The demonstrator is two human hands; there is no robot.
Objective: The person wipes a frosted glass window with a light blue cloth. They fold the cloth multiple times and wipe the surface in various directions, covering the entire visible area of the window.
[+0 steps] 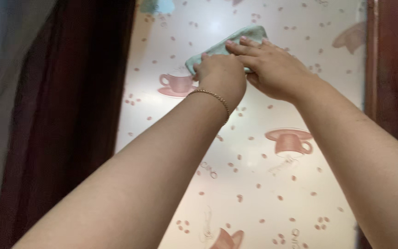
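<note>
Frosted pale film dotted with coffee beans covers the tall panel point(249, 152) between two dark red-brown frame posts point(74, 115), and four pink teacups show on it whole or in part. Against its upper part lies one pale green cloth point(249, 34): the left hand point(221, 76), one gold bracelet point(213, 96) on its wrist, is curled shut on the cloth's lower edge, while the right hand point(272, 69) presses it flat with fingers stretched out.

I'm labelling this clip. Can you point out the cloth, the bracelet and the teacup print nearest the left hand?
cloth point(254, 33), head view, upper folded part.
bracelet point(213, 96), head view, chain across the left wrist.
teacup print point(177, 83), head view, cup body.
</note>
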